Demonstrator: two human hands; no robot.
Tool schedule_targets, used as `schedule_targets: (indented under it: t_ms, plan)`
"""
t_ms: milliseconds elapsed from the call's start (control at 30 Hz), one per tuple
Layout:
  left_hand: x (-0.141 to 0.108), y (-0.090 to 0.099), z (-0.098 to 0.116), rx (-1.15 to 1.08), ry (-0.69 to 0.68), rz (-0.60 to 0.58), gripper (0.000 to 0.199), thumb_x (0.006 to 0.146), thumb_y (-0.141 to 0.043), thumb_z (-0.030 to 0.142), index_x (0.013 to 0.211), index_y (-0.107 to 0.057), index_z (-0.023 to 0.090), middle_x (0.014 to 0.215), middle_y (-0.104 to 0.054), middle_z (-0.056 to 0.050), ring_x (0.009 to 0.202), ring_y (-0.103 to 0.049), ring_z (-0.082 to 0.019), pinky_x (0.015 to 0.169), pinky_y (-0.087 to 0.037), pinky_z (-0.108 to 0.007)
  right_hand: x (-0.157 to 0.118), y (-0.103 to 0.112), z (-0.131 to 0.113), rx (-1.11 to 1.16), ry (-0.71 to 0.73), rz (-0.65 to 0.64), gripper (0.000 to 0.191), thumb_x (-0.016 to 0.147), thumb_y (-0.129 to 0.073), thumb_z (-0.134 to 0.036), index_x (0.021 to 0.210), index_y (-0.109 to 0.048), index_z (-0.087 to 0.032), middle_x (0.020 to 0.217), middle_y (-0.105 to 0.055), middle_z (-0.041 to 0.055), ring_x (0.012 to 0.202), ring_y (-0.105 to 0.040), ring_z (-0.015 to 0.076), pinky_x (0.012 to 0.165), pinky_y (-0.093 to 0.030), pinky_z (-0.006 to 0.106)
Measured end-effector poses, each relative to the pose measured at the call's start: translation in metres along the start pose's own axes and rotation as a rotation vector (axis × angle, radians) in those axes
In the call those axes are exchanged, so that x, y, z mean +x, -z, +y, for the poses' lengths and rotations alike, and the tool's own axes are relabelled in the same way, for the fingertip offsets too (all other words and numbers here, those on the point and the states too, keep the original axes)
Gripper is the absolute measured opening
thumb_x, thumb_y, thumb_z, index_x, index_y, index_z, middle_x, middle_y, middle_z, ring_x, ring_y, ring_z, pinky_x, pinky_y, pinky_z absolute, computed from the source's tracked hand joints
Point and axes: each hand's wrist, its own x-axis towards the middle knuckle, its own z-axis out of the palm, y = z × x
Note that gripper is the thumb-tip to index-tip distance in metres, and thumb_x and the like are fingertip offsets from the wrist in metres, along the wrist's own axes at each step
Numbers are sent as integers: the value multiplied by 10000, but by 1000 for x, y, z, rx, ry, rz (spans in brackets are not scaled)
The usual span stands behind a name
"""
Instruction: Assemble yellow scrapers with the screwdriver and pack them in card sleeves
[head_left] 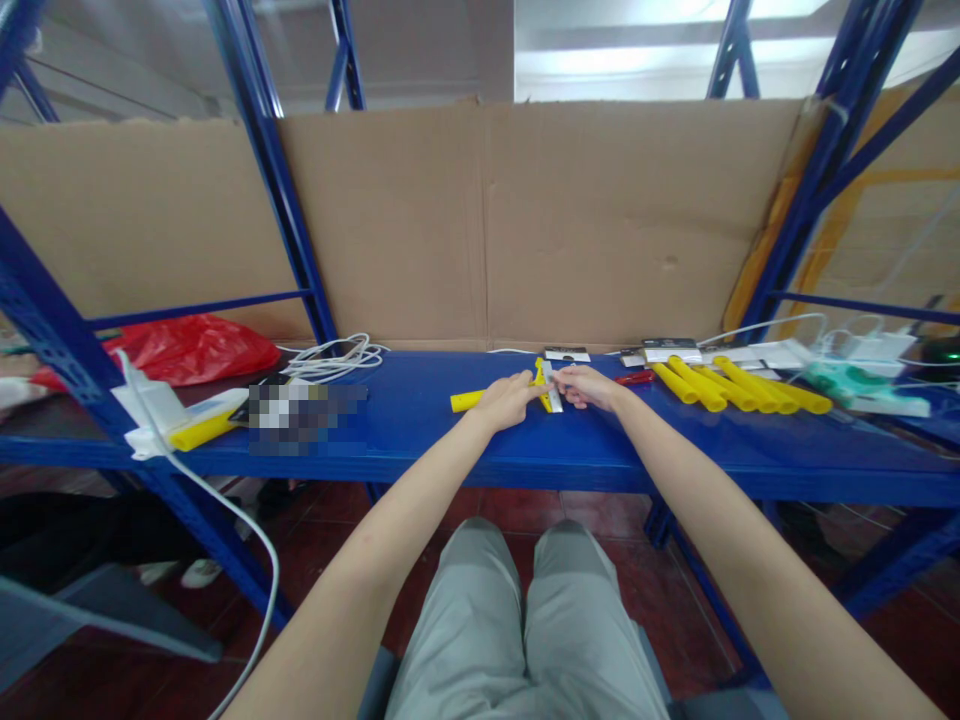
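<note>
On the blue shelf, my left hand (507, 402) lies over a yellow tube (466, 401) whose left end sticks out beside it. The fingertips of this hand reach a yellow piece (539, 371) with a pale flat strip (553, 388) along its right side. From the right, my right hand (586, 386) has its fingers curled together at the strip's edge. Both hands are closed around this spot, and the fingers partly cover the pieces. A small black and white card (567, 354) lies just behind them.
Several yellow tubes (739, 387) lie on the right, near packets (670, 351), a red item (635, 377), white cables and a green item (840, 382). At left are a red bag (191, 348), a coiled white cable (337, 358) and another yellow tube (201, 431). Cardboard (487, 220) stands behind.
</note>
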Motion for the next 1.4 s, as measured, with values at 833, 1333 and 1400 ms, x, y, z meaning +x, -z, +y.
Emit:
schedule_targets:
  t_ms: [833,1333,1400]
  plan:
    - [1,0,6,86,-121,34,542,878,-356,106,1382,-414,297,1077,-516,-76,1005,-540,-199,808,-451,-296,4,-3,0,71,97,119,309,839,-594,-358,631,-458,-174,419,-342,-80,355,-271,35,344,-180,153]
    - [1,1,6,139,-117,50,548,865,-366,77,1364,-437,293,1072,-521,-87,997,-549,-206,793,-447,-307,9,8,7,23,200,6,282,745,-678,-363,622,-531,-157,448,-443,-50,389,-355,50,371,-258,185]
    - [2,0,5,142,-120,60,545,867,-362,77,1363,-437,289,1071,-520,-90,995,-547,-210,791,-449,-312,12,9,8,-2,240,19,290,737,-677,-378,617,-530,-158,442,-442,-52,378,-346,46,367,-243,187]
